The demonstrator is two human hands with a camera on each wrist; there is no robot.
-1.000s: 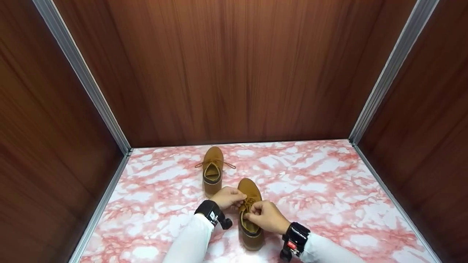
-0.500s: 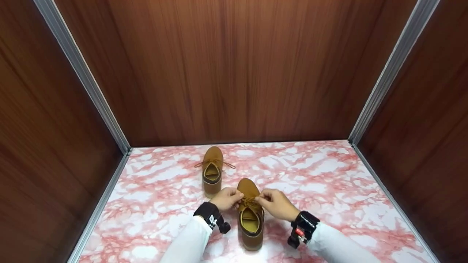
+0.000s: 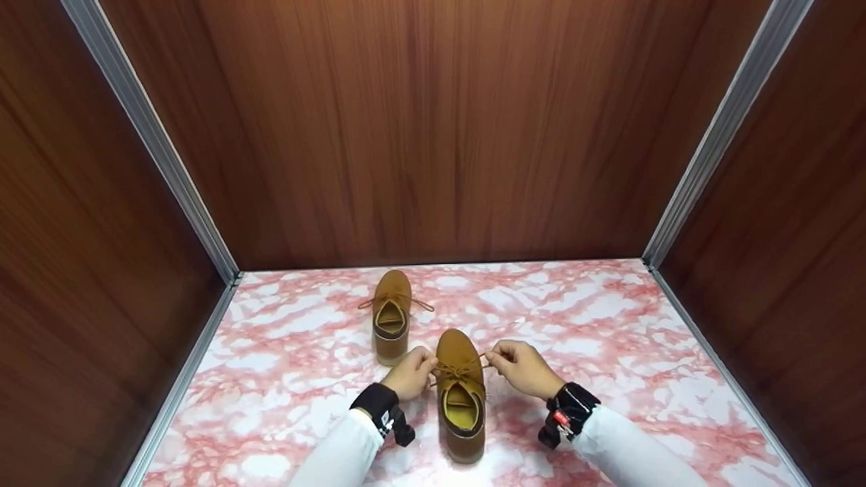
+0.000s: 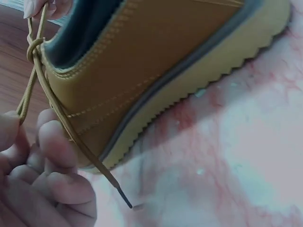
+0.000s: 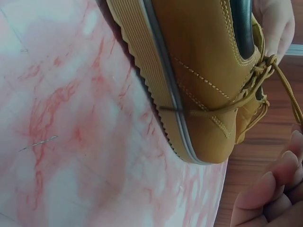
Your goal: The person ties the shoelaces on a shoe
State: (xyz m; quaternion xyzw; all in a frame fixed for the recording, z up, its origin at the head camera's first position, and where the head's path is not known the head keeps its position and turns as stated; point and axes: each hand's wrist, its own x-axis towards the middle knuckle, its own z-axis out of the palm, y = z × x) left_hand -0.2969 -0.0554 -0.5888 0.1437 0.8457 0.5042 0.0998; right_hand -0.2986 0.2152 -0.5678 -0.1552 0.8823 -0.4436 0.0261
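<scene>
A tan lace-up shoe (image 3: 457, 348) stands upright on the floor, toe pointing away, between my hands. My left hand (image 3: 408, 376) pinches one loop of its shoelace (image 4: 27, 97) on the left side. On the right, my right hand (image 3: 525, 369) pinches the other loop, which stretches taut from the bow knot (image 5: 266, 62) over the tongue. One lace end with a dark tip (image 4: 124, 196) hangs free past the left fingers. Another loose lace end (image 5: 203, 113) lies across the shoe's right side. The tip of the right thumb is partly cut off in the right wrist view.
A matching tan shoe (image 3: 392, 285), its laces tied in a bow, stands farther back and to the left. Red-and-white marbled flooring (image 3: 609, 379) lies underneath. Brown wood-grain panels (image 3: 433, 135) with grey metal corner strips (image 3: 162, 149) rise at the back and both sides.
My right hand has moved from over the shoe's opening out to the right, drawing a lace loop with it. The left hand has shifted slightly left, and the bow is spread wider.
</scene>
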